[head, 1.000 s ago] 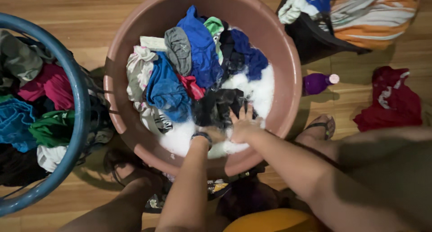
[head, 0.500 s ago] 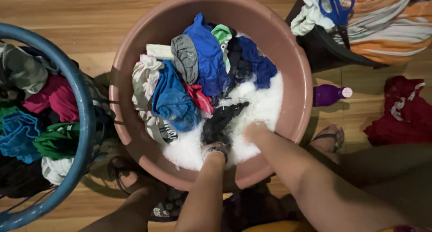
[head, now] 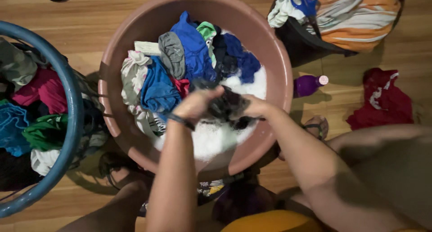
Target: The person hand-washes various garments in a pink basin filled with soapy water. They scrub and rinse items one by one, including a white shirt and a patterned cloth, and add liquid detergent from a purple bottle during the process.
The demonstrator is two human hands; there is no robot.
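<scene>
A wide pink basin [head: 279,65] on the wooden floor holds white suds and several wet clothes, mostly blue, grey and white. Both hands are raised over its near side, gripping one dark wet garment [head: 227,106] between them. My left hand [head: 195,103] clasps its left end, a dark band around the wrist. My right hand [head: 255,107] clasps its right end. The garment's lower part hangs toward the foam [head: 211,137].
A blue laundry basket [head: 67,101] full of mixed clothes stands to the left. A small purple bottle [head: 309,84] lies right of the basin. A red garment [head: 382,101] and a striped pile with blue scissors [head: 306,2] lie at the right. My legs flank the basin.
Both hands were down in the suds near the basin's front. They have since risen out of the water holding the dark garment between them.
</scene>
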